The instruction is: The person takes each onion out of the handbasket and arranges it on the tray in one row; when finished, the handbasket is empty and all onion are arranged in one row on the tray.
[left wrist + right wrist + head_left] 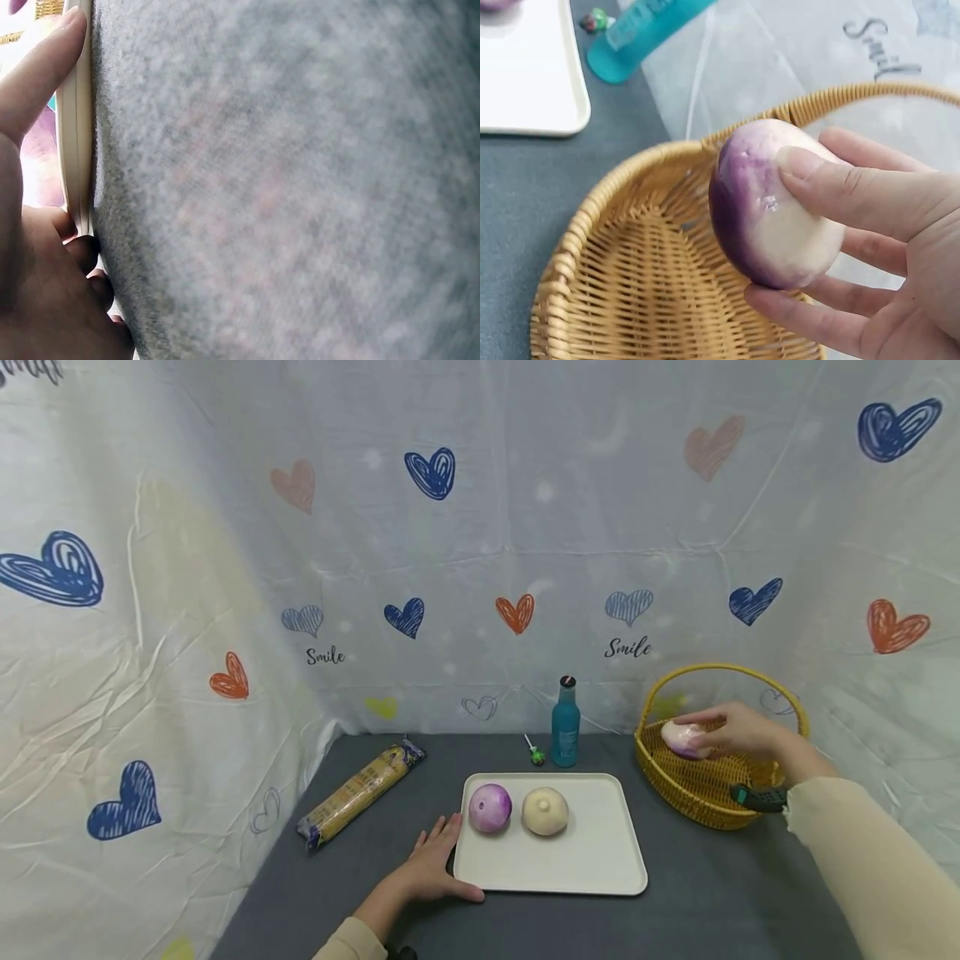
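Observation:
My right hand [731,732] holds a purple-and-white turnip [776,202] between thumb and fingers. In the head view it is over the yellow wicker basket [693,814], inside the handle's arch. Through the right wrist view the basket's woven inside shows below the turnip. The left hand [433,864] has its fingers spread at the left edge of the white tray [555,874], thumb by the near-left corner. On that tray sit a purple turnip [490,808] and, to its right, a cream-coloured round one [545,811] with a small nub facing up.
Behind the tray stand a blue bottle [566,727] with a dark cap and a green-headed lollipop [537,757]. A long yellow packet [362,791] lies slanted at the left of the grey table [570,931]. Heart-printed cloth [480,552] hangs behind and at both sides.

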Available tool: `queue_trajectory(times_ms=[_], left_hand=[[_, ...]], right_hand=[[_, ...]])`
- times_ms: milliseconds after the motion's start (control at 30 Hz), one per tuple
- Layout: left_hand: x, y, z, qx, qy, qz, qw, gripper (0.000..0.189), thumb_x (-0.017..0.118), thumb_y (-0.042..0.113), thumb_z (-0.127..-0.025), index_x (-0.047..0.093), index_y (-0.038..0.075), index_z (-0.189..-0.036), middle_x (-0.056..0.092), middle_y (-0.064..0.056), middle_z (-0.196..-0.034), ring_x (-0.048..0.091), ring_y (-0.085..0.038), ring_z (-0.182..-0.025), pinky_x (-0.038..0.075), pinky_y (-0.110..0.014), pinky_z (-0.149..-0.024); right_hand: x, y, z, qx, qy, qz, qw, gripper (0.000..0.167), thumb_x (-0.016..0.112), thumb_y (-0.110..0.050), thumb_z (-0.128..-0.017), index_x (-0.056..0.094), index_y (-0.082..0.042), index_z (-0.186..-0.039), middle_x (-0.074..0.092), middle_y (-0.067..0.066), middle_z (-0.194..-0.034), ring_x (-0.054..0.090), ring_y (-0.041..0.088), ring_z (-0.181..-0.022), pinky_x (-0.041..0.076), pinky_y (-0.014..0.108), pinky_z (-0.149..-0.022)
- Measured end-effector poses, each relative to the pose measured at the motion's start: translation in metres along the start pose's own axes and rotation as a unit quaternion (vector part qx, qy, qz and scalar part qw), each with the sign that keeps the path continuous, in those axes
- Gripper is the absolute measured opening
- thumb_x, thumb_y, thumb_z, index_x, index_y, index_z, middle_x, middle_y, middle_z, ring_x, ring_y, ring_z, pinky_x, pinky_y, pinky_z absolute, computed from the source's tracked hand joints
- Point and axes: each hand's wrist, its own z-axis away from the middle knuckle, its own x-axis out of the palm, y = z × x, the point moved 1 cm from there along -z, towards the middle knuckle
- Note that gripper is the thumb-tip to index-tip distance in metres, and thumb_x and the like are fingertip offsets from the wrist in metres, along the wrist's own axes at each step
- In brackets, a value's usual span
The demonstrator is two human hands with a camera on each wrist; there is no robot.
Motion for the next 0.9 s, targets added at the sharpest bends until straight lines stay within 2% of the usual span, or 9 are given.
queue_trajectory(times_ms=[167,400,667,900], left_hand=[[0.001,-0.002,-0.001,0.001,-0.001,-0.001,1.0000,0.133,0.084,0.064,-0.069,0.010,0.005,-0.163,0.016,-0.016,-0.169,0.007,-0.039,-0.157,0.007,-0.067,-0.121],[0.000,-0.001,-0.001,-0.002,-0.001,-0.002,1.0000,0.136,0.083,0.068,-0.067,0.010,0.006,-0.163,0.017,-0.016,-0.168,0.007,-0.039,-0.156,0.005,-0.067,-0.121],[-0.001,0.000,0.001,-0.006,0.001,0.003,1.0000,0.135,0.084,0.067,-0.067,0.011,0.005,-0.163,0.017,-0.016,-0.168,0.007,-0.039,-0.156,0.006,-0.066,-0.121],[0.000,0.002,0.002,-0.005,0.001,-0.007,1.0000,0.134,0.084,0.065,-0.068,0.011,0.005,-0.162,0.018,-0.017,-0.168,0.008,-0.039,-0.156,0.007,-0.067,-0.121]], right_hand=[[0.003,-0.016,0.004,-0.008,0.005,0.014,0.9999,0.059,0.075,-0.026,-0.093,0.056,-0.004,-0.144,0.051,0.032,-0.143,0.068,0.025,-0.104,0.062,0.041,-0.083],[0.009,-0.025,0.006,-0.010,0.016,0.020,0.9996,0.058,0.076,-0.027,-0.091,0.058,-0.006,-0.142,0.055,0.029,-0.140,0.070,0.024,-0.102,0.062,0.038,-0.081],[0.030,-0.039,0.005,-0.045,0.006,0.003,0.9989,0.055,0.077,-0.023,-0.091,0.060,-0.005,-0.140,0.061,0.027,-0.135,0.069,0.026,-0.105,0.062,0.037,-0.081],[0.046,-0.046,0.000,-0.076,0.002,0.030,0.9967,0.048,0.075,-0.021,-0.093,0.064,-0.009,-0.138,0.058,0.026,-0.139,0.067,0.029,-0.109,0.062,0.041,-0.083]])
